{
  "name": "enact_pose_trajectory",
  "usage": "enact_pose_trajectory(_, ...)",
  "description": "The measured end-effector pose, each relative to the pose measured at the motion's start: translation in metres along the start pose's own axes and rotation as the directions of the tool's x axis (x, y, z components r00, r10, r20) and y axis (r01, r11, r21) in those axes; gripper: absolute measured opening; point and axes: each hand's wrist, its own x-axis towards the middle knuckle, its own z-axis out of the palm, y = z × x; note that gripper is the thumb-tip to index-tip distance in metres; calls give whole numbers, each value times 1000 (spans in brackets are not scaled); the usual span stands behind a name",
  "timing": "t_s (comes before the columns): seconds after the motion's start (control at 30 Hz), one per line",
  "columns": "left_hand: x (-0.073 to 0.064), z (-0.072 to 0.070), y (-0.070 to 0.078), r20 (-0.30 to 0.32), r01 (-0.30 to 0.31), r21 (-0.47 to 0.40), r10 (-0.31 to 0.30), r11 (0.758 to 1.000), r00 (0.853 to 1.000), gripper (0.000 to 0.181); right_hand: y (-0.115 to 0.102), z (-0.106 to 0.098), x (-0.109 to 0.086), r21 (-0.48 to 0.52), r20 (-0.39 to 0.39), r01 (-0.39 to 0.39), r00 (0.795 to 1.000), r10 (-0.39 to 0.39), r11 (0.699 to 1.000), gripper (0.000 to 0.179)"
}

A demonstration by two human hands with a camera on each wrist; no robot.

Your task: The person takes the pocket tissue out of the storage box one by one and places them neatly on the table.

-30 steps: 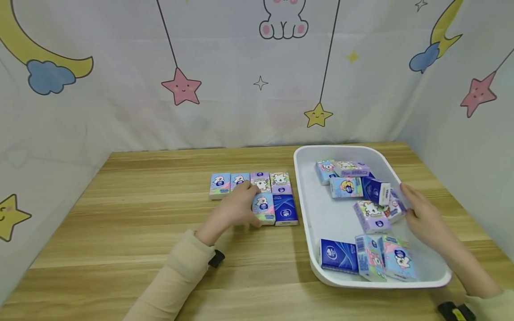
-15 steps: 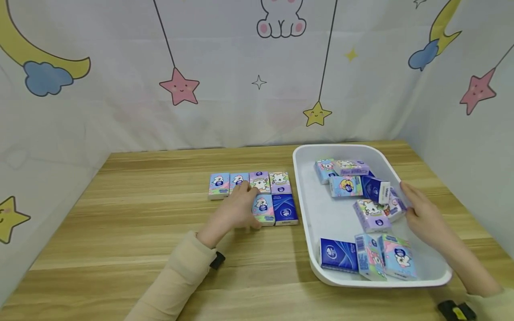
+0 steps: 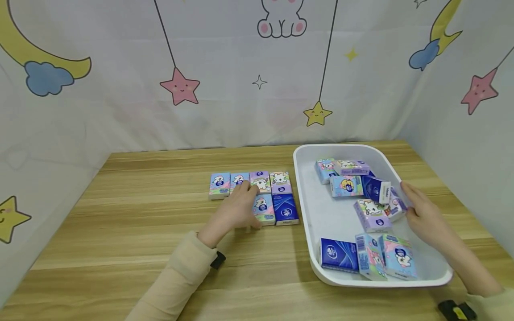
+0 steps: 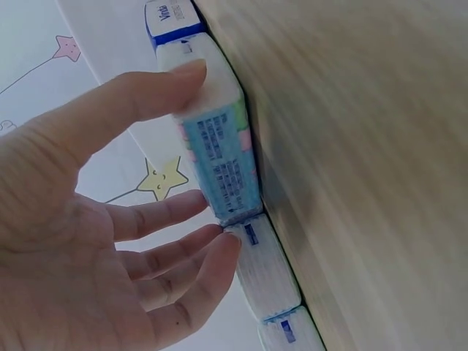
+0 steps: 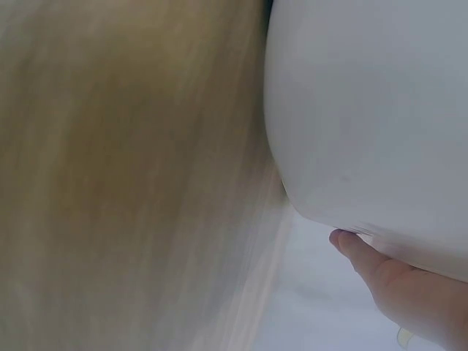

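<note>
My left hand (image 3: 237, 208) pinches a light-blue tissue pack (image 3: 263, 206) that lies on the wooden table. In the left wrist view its thumb is on the pack's white end and the fingertips are at the far end. To the right, a dark-blue tissue pack (image 3: 286, 208) sits flush against it. Behind these, several packs form a back row, among them a purple one (image 3: 280, 183) and a light-blue one (image 3: 219, 185). My right hand (image 3: 427, 216) grips the right rim of a white plastic tub (image 3: 304, 214); part of its fingers is hidden by the wall.
Inside the tub lie several more tissue packs in loose heaps, such as a dark-blue pack (image 3: 339, 255) near the front and a purple pack (image 3: 372, 216) in the middle. A white curtain (image 3: 225, 120) with stars and moons stands behind the table (image 3: 120, 214).
The left fingers stay on the light-blue pack, with hardly any shift. The right hand keeps its hold on the tub's rim. The whole head view has shifted very slightly.
</note>
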Motion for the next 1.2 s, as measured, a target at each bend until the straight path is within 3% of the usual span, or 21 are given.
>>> enact_pose_trajectory(0.33,2,2,-2,-16,-17,11,17,1000,1000,79,-1,0,0,-7,2,-10,1000,10,1000,62)
enact_pose_trajectory(0.8,1,-5,-2,-2,-22,-13,22,1000,1000,91,0,0,-1,-7,-7,-1,1000,1,1000,62)
enact_pose_trajectory(1.2,-4,-19,22,-43,-96,-148,91,984,995,74,-1,-2,-1,5,-10,23,1000,-23,1000,62)
